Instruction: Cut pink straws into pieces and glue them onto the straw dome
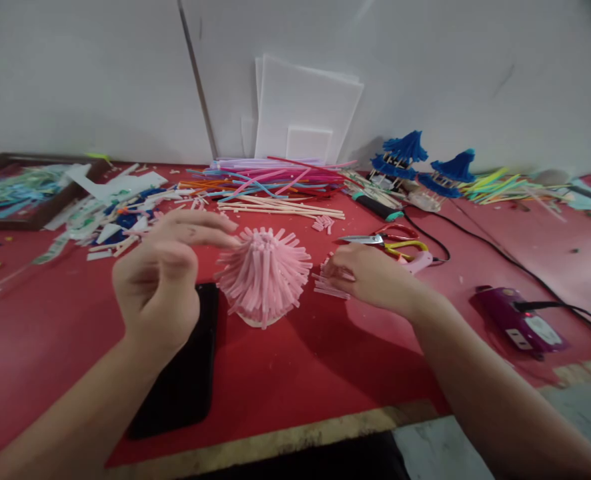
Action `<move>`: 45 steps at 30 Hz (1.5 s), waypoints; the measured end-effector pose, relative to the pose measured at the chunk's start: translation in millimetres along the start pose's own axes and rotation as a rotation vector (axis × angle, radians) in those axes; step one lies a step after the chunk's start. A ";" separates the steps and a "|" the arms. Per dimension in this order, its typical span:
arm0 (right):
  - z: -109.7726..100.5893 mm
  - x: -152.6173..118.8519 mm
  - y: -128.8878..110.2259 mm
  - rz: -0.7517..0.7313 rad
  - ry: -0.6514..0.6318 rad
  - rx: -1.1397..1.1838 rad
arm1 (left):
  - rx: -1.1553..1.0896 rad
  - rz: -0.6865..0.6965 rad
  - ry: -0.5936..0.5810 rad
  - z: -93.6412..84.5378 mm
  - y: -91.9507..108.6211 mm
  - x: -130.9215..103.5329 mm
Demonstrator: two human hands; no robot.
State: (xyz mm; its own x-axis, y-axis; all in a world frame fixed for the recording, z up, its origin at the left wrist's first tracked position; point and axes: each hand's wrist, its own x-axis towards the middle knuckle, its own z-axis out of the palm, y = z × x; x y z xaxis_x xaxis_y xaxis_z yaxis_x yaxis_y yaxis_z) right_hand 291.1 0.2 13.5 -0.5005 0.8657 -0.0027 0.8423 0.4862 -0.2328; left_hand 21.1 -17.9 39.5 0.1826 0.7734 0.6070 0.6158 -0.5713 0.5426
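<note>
In the head view, a pink cone (265,277) made of many short pipe-cleaner pieces stands on the red table, layered outward from its top over a pale round base. My left hand (163,277) is raised at its left, fingers stretched out and fingertips at the cone's upper left side; nothing shows in this hand. To the right of the cone, my right hand (363,275) is low over a small pile of cut pink pipe-cleaner pieces (331,287). Its fingers are curled together on them, partly hiding the pieces. Behind this hand lie scissors (363,239) with red and yellow handles.
A black phone-like slab (188,373) lies under my left forearm. Long coloured pipe cleaners (285,177) and scraps (125,223) line the back. Two blue-roofed models (400,157) stand back right. A teal-and-black tool (378,207) and corded purple box (520,320) are at right.
</note>
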 end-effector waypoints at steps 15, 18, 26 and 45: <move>4.9 0.7 -10.5 0.107 0.254 0.100 | -0.337 -0.016 -0.365 -1.4 -25.0 10.6; -2.6 -1.6 -20.0 0.135 0.566 0.191 | -0.311 0.084 -0.312 -2.1 -25.1 14.6; -35.1 -8.2 -77.7 -0.310 0.742 0.524 | -0.168 0.265 -0.098 -10.4 23.3 22.7; -35.8 -1.1 -92.2 -0.296 0.759 0.934 | -0.163 0.131 -0.024 -14.2 35.8 14.5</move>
State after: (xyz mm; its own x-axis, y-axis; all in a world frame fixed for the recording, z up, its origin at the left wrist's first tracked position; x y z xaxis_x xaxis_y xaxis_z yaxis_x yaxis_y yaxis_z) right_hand 221.2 -41.3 69.8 -0.1421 0.7381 0.6596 0.0958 0.6735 -0.7330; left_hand 34.9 -31.1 76.0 0.2726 0.6946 0.6658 0.4536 -0.7030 0.5477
